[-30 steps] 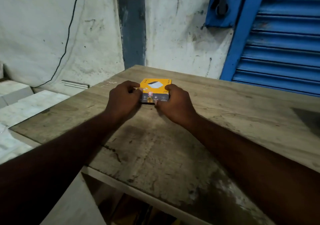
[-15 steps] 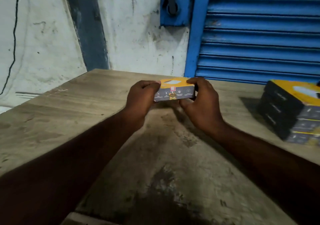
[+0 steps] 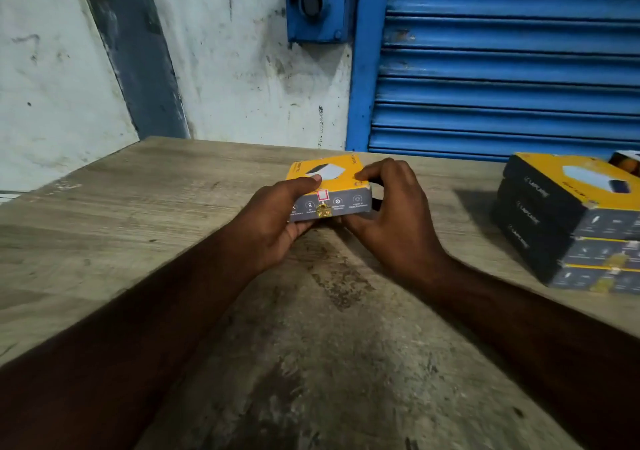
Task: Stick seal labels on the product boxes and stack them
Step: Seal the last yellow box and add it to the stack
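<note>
Behind, a blue roller shutter [image 3: 502, 69]; below it, a worn wooden table [image 3: 121, 228]. At the table's right, a stack [image 3: 561, 228] of three yellow-topped boxes, well apart from the hands. Mid-table, one product box [image 3: 341, 204], yellow face up, grey side toward the camera; touching the wood or just above, cannot tell. Left hand [image 3: 273, 221] curled round its left end, thumb on top; right hand [image 3: 398, 214] curled round its right end, forefinger on top. On the grey side, a small seal label [image 3: 322, 204].
</note>
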### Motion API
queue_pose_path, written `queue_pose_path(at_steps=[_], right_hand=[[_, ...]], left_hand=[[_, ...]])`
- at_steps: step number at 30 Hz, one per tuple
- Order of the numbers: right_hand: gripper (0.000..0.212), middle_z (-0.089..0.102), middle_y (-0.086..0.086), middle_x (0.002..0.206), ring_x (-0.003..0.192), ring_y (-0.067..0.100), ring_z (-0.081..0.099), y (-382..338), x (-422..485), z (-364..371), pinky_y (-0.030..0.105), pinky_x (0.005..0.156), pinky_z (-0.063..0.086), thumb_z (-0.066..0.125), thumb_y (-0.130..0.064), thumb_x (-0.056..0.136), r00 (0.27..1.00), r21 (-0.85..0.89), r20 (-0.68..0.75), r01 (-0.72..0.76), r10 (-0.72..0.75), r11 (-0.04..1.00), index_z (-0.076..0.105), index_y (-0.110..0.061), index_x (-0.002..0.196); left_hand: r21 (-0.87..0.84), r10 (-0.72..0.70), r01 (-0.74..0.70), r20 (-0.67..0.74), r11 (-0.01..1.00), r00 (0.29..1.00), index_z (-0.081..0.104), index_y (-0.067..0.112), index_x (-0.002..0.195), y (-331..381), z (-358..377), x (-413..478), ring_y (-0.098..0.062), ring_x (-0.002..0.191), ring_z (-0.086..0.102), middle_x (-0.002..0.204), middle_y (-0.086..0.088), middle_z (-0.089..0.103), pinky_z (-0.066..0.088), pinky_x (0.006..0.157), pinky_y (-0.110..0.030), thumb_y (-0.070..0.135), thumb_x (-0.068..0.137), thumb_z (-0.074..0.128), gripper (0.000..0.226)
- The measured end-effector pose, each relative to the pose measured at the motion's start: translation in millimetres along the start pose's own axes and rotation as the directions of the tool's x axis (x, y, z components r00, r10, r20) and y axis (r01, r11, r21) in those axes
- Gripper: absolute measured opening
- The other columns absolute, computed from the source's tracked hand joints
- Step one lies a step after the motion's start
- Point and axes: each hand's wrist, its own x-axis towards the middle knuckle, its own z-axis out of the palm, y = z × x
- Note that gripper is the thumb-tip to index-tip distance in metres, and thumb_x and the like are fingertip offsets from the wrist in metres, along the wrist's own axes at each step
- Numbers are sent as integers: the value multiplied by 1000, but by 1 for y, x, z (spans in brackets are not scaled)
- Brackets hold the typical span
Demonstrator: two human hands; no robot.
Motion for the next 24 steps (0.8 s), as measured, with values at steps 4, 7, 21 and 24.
queue_pose_path(at_steps=[4,7,21,24], right_hand=[[66,49,0,119,111,7,49,1,-2,1,34,90,54,94,-28,66,998,-2,55,-4,4,1000,56,-15,118],[62,47,1,124,116,4,48,-2,-3,1,32,96,53,93,-29,68,999,22,51,11,-12,1000,59,-17,119],[27,50,5,142,136,18,46,-9,-4,-3,33,108,45,78,-19,81,989,136,52,127,-135,982,75,-22,107],[23,51,7,142,136,20,46,-11,-4,-3,20,106,41,79,-13,82,986,146,49,152,-161,977,76,-23,102]], left_hand=[[22,44,-44,9,999,999,63,0,123,1,0,-3,-29,100,69,118,-20,71,57,91,-41,5,95,61,29],[57,59,-61,41,996,997,63,1,125,3,-1,-4,-29,101,70,117,-17,72,58,88,-39,6,95,61,31],[32,55,-61,162,998,985,62,12,125,14,-6,-13,-29,101,73,113,-12,75,59,88,-42,18,98,58,28],[11,55,-57,162,998,985,59,13,130,15,-6,-14,-27,99,74,114,-11,75,62,76,-36,20,98,57,32]])
